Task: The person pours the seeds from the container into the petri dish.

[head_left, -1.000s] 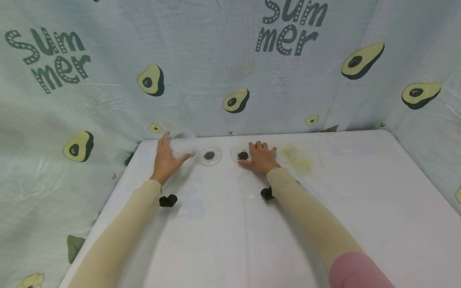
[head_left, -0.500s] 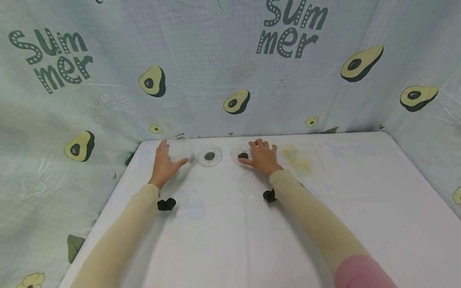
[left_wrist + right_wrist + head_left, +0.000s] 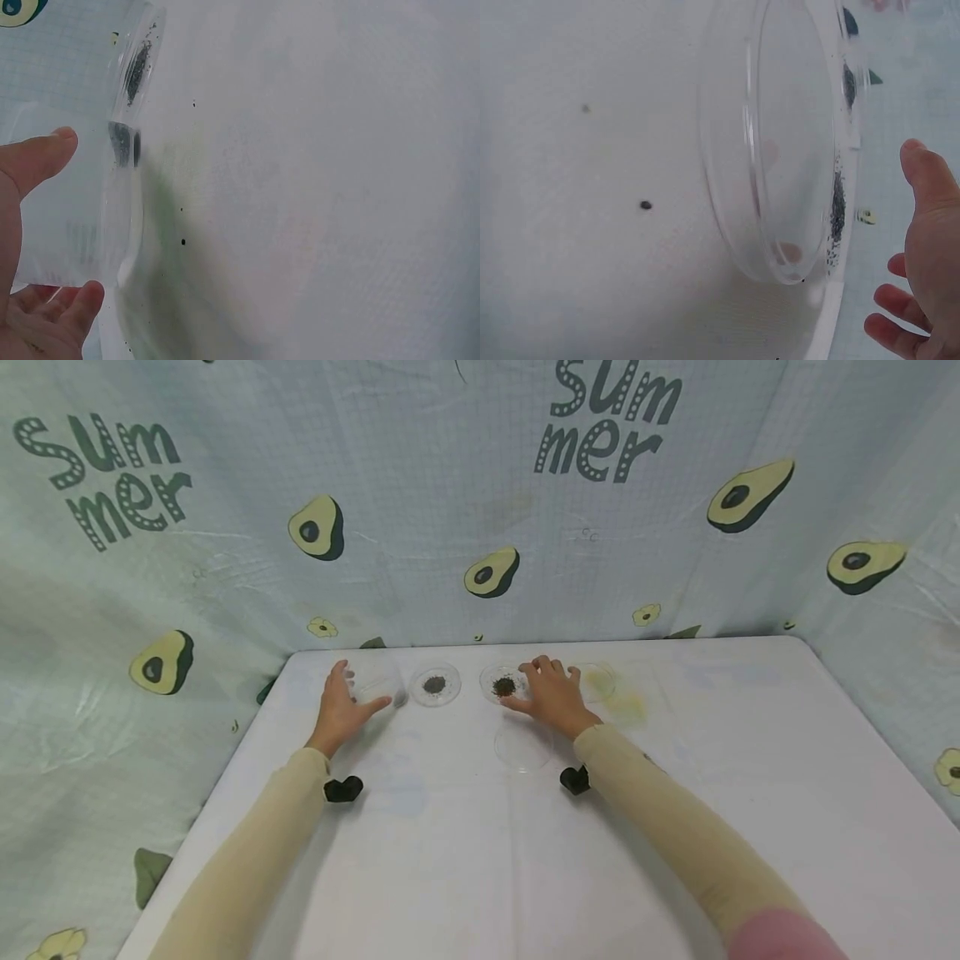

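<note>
Our left hand holds a clear cup near the back edge of the table, thumb and fingers round its wall; we judge it light, stiff and slippery, best gripped there. Our right hand, loosely spread, holds nothing visible at a dish of dark granules (whether they touch, we cannot tell).

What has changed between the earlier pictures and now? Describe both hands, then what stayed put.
The left hand has come lower in the head view, bringing the clear container it holds along. The right hand has shifted slightly right and toward the person. Nothing was visibly taken up or released. The left grain dish, right grain dish and nearer clear dish stayed put.
</note>
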Motion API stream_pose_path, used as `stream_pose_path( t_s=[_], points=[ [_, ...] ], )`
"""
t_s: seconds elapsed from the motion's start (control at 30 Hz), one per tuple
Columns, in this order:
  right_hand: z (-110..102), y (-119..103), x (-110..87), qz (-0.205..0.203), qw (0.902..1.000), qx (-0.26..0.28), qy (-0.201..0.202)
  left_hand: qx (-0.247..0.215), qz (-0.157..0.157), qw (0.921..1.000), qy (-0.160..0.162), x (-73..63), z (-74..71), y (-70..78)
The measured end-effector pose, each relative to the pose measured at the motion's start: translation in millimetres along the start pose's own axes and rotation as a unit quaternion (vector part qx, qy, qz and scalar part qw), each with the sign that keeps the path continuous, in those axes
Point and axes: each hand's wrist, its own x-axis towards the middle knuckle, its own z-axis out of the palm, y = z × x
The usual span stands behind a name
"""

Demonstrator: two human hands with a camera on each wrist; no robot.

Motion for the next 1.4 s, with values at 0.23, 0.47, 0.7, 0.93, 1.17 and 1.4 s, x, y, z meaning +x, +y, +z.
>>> stream_pose_path(
  t_s=[0.23,0.47,0.7,0.93,1.17,1.4],
  points=[
    [-1.8,2.0,-7.2,-0.002,1.0,0.002,-0.004,0.003,-0.009,0.9999,-0.013,1.3,0.6,-3.8],
    [-4.9,3.8,-15.8,-0.018,0.9996,0.02,-0.011,0.028,0.001,0.9993,-0.024,0.9,-4.2,-0.6],
    [-8.0,5.0,-24.9,-0.037,0.999,0.018,-0.016,0.046,0.019,0.9983,-0.03,4.9,-10.0,4.7],
    [-11.2,2.5,-34.4,-0.051,0.9981,0.003,-0.036,0.075,0.031,0.9959,-0.04,11.8,-12.3,5.4],
    [-8.9,4.7,-46.2,-0.083,0.9959,-0.004,-0.035,0.094,0.028,0.9938,-0.053,13.7,-13.0,6.6],
    [-4.5,8.5,-53.4,-0.093,0.9941,-0.016,-0.053,0.084,0.024,0.9937,-0.071,13.0,-13.9,8.0]
  ],
)
